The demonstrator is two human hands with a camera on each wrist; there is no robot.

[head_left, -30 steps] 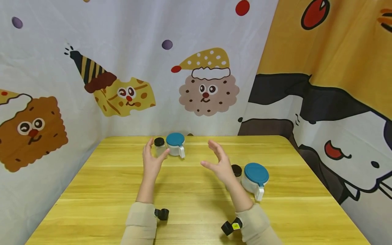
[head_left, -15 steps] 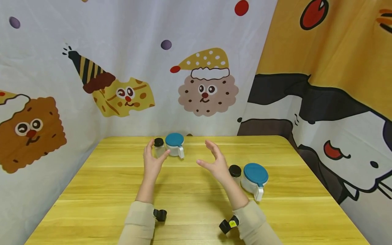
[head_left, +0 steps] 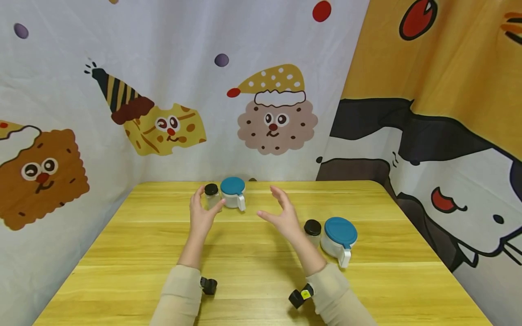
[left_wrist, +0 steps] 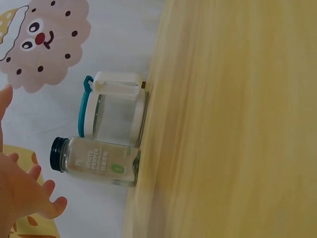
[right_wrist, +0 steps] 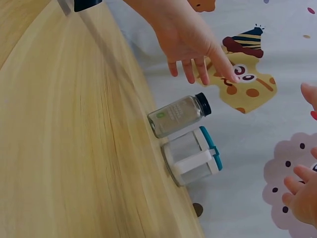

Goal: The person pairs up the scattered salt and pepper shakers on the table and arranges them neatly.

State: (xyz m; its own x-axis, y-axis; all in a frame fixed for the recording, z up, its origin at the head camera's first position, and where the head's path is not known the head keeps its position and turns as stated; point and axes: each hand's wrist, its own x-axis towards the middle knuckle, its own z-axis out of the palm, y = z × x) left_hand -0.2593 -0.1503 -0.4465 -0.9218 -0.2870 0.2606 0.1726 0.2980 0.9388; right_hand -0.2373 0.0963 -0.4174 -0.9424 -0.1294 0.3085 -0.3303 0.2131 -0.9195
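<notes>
Both hands hover above the table with thumbs spread from fingers and nothing held. In the head view, my left hand (head_left: pixel 201 217) is nearest the far glass jar (head_left: pixel 212 198) with a black lid, overlapping it in sight; the left wrist view shows its white pepper label (left_wrist: pixel 96 159) and a gap to the hand. Beside that jar stands a clear pot (head_left: pixel 234 194) with a blue lid and white handle. My right hand (head_left: pixel 285 221) is left of a second black-lidded jar (head_left: pixel 312 228), partly hidden behind my wrist. A second blue-lidded pot (head_left: pixel 339 240) stands beside it.
The wooden table (head_left: pixel 253 280) meets a printed cloth (head_left: pixel 183 68) at the back. More cloth (head_left: pixel 448 136) hangs on the right. Small black cameras (head_left: pixel 210 286) are strapped at both wrists.
My right hand has drifted left, away from the right-hand jar, uncovering more of it. My left hand has hardly moved, its forearm shifting slightly left. The jars and pots stay in place.
</notes>
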